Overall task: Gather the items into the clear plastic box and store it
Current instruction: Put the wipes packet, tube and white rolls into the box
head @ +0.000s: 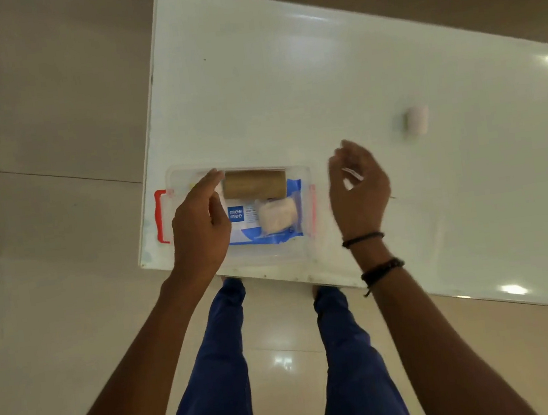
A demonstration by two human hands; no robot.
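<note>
Inside clear plastic box point(172, 180): brown roll point(254, 183); left hand point(200, 221) fingers loose, right hand point(358, 186) cupped, empty.

The only lettering that can be read is found on the blue and white packet point(260, 216) lying inside the clear plastic box point(305, 248). On a small blue square near the packet's left part, the words "mee mee" are printed in white, one word above the other. To the right of that square, a few lines of finer print are seen on the white part of the packet, but they are too small and blurred to be made out. No other text, number or sign can be read anywhere else.
</note>
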